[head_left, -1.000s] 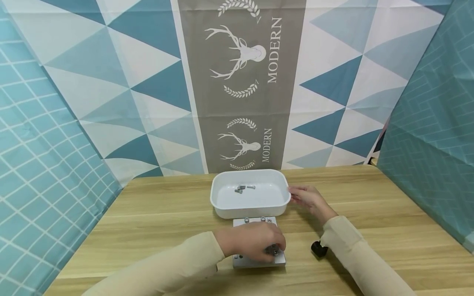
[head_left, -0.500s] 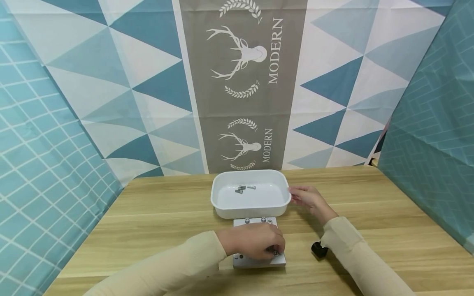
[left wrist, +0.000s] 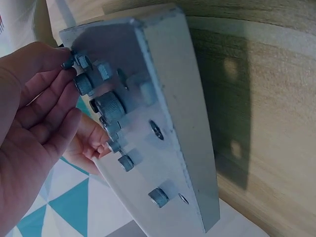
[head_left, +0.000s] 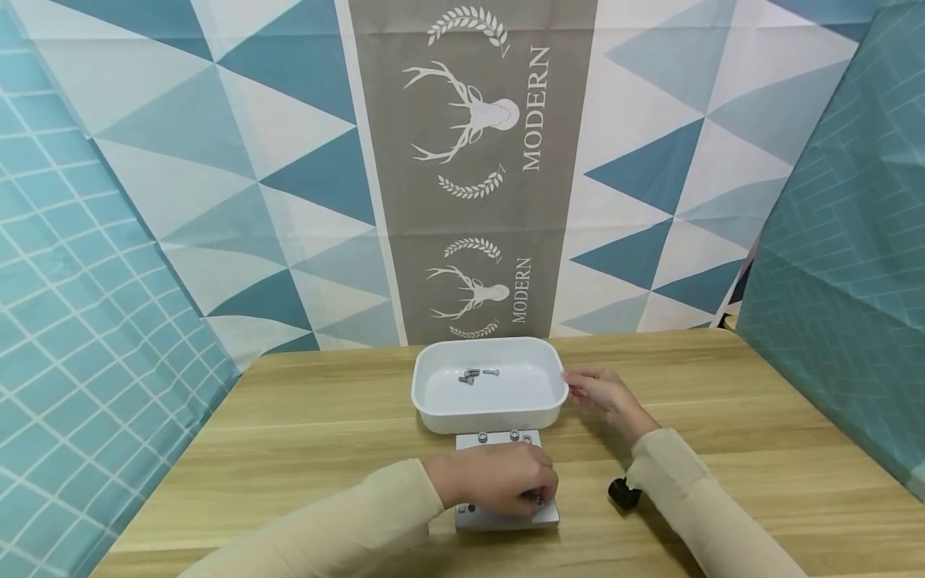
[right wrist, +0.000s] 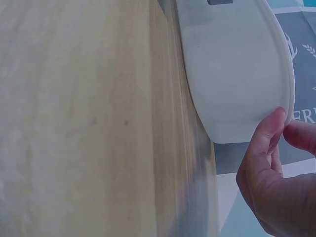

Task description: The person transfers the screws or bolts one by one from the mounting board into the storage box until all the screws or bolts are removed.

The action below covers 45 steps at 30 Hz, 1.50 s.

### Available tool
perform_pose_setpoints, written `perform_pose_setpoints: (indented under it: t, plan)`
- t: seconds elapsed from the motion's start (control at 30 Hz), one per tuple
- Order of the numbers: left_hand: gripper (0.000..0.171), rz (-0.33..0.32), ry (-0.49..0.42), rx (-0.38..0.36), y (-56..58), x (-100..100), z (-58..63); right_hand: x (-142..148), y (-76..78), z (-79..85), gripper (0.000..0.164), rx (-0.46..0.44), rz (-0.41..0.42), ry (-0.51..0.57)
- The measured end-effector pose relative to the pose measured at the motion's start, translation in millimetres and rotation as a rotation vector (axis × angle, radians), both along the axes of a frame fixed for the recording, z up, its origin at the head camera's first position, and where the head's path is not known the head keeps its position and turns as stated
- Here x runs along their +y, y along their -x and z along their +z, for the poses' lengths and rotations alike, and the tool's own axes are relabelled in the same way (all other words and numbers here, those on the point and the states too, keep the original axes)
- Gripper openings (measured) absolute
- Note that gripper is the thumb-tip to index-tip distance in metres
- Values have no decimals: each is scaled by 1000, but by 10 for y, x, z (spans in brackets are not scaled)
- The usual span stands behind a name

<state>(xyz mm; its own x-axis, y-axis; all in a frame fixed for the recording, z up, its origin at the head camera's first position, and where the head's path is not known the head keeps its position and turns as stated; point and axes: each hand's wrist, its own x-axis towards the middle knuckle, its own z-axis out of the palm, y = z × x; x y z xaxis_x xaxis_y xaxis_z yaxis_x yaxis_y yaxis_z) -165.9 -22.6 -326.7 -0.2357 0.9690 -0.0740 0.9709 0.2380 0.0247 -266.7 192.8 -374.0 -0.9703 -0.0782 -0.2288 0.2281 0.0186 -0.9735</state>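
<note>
My left hand (head_left: 499,479) is over a silver metal plate (head_left: 506,520) in front of the tray. In the left wrist view, the left thumb and index finger pinch a small screw (left wrist: 68,63) at the plate's far edge. Several socket-head screws stand up from the plate, among them a thick one (left wrist: 109,106) near the middle and another (left wrist: 159,197) at the near end. Bare holes (left wrist: 156,129) show too. My right hand (head_left: 603,396) pinches the right rim of a white tray (head_left: 491,421); in the right wrist view its thumb and fingers (right wrist: 269,131) grip that rim.
Several loose screws (head_left: 471,375) lie inside the tray. A black cylindrical piece (head_left: 624,493) is on the wooden table (head_left: 325,417) beside the right sleeve. Patterned cloth (head_left: 470,160) hangs behind the table and along both sides.
The fingers of my left hand have shifted slightly over the plate, covering more of the dark metal beneath them. My right hand stays at the tray's rim. The head view has tilted a little.
</note>
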Motion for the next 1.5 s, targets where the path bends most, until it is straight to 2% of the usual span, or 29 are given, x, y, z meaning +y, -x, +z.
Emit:
perform_pose_setpoints:
  t: [0.23,0.37,0.73,0.93,1.23,1.5]
  plan:
    - [9,-8,-5,18,-6,-6,-6,0,11,-23,49,4,2,-7]
    - [9,15,-21,11,-3,-14,7,-2,4,-16,48,12,9,-9]
    - [10,36,-42,34,-21,-38,97,6,-9,-3,48,11,14,3]
    - [10,53,-58,7,-19,-73,152,6,-2,-22,47,18,8,5]
    - [10,94,-93,1,16,-166,235,16,-1,-16,48,36,19,-2]
    - [10,174,-115,-57,88,-293,289,11,-11,-26,46,36,21,0]
